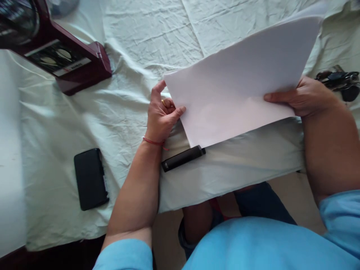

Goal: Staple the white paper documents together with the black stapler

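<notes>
A stack of white paper sheets [236, 82] is held above the cloth-covered table, its far right corner raised and curving. My left hand [163, 112] pinches the left edge, thumb on top and fingers mostly underneath. On the right, my right hand [306, 97] grips the near right edge with its thumb laid over the top sheet; its other fingers are hidden below. A black stapler [184, 158] lies on the cloth just beside my left forearm, close to the paper's near left corner.
A black phone-like object [90, 179] lies at the left. A dark red appliance [84, 63] stands at the upper left. Keys [340, 80] lie beyond my right hand. Wrinkled pale green cloth [135, 37] covers the table, whose near edge is by my lap.
</notes>
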Motion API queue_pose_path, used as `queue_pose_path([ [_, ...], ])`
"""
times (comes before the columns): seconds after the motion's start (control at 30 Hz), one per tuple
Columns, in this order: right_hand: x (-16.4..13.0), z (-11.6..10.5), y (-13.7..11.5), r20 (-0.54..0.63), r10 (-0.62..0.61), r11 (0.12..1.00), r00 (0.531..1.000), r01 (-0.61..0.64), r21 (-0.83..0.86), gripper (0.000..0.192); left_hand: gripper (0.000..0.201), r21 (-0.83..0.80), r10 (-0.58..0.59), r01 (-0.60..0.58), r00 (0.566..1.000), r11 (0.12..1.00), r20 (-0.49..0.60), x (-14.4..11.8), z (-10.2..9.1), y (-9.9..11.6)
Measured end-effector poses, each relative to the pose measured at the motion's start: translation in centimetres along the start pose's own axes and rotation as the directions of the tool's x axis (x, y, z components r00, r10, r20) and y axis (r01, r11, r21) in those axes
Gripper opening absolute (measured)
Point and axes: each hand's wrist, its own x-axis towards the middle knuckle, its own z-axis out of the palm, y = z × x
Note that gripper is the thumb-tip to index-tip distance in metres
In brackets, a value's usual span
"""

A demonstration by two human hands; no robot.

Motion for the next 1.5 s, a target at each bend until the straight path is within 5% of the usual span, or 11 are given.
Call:
queue_pose_path([
  [0.43,0.6,-1.2,0.6,0.070,0.041,0.994,0.997,-0.033,-0.102,0.053,0.093,-0.003,0.106,-0.106,0.994,0.994,0.017,0.2,0.2,-0.9],
  [0.57,0.6,-0.9,0.4,0.088,0.081,0.993,0.993,-0.072,-0.093,0.042,0.072,0.066,0.115,-0.109,0.989,0.992,-0.097,0.2,0.5,-0.5],
  [0.73,0.3,-0.5,-0.2,0.072,0.108,0.992,0.992,-0.102,-0.079,0.033,0.011,0.386,0.162,-0.075,0.967,0.919,-0.198,0.6,-0.3,2.0],
  [0.87,0.8,-0.9,0.3,0.110,0.106,0.992,0.988,-0.098,-0.074,0.037,0.006,0.522,0.169,-0.060,0.972,0.851,-0.164,0.4,-0.9,5.3],
  [1.0,1.1,-1.0,0.6,0.131,0.107,0.993,0.986,-0.098,-0.072,0.037,0.006,0.557,0.164,-0.093,0.983,0.826,-0.079,-2.5,0.2,8.5],
  [1.13,0.7,-0.5,0.1,0.122,0.120,0.992,0.985,-0.113,-0.059,0.031,0.015,0.624,0.237,-0.187,0.972,0.759,0.004,-8.7,2.0,10.2],
  [1.3,0.1,0.0,-0.6,0.123,0.126,0.992,0.984,-0.121,-0.048,0.024,0.027,0.728,0.273,-0.250,0.958,0.638,0.089,-15.3,2.8,9.2],
  [1.5,0.4,-0.3,-0.3,0.123,0.139,0.989,0.983,-0.131,-0.072,0.024,0.041,0.745,0.300,-0.271,0.949,0.610,0.100,-16.9,2.6,7.5],
])
